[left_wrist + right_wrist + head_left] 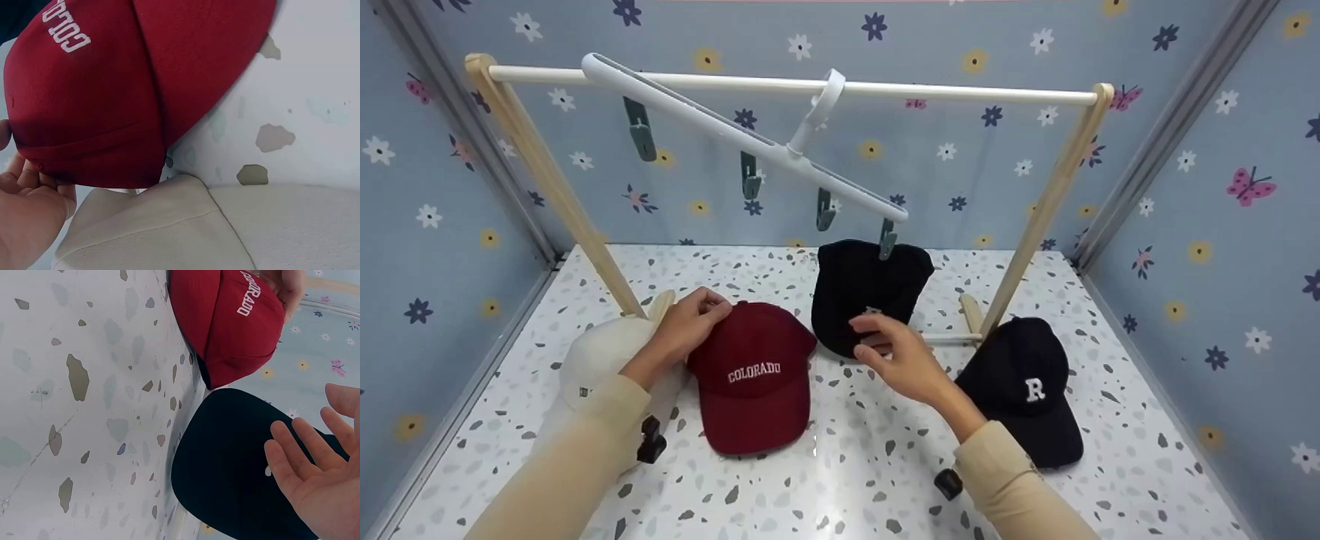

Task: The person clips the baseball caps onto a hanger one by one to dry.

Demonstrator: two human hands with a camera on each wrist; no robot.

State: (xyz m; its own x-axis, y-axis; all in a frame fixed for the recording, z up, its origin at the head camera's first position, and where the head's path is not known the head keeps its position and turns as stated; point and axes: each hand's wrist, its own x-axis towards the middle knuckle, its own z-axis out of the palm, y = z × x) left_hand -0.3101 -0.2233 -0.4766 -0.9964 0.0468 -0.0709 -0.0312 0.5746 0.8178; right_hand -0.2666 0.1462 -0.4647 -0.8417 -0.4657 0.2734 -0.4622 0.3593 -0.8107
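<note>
A dark red cap [751,375] lettered COLORADO is tilted up, its brim toward me. My left hand [690,326] holds it at the crown's back left edge, with thumb and fingers around the fabric in the left wrist view. My right hand [904,360] is relaxed, holding nothing, in front of a black cap [870,285]. That cap appears to hang from the rightmost green clip [888,241] of a white hanger [757,142]. The hanger slants down to the right and hooks over the rack's white rail [960,91]. Its other clips hold nothing.
A white cap [607,352] lies at left, partly behind my left forearm. Another black cap [1031,390], marked R, lies at right beside the rack's wooden leg [1046,202]. Speckled tabletop [840,480] spreads below, with flower-patterned walls [1222,247] around.
</note>
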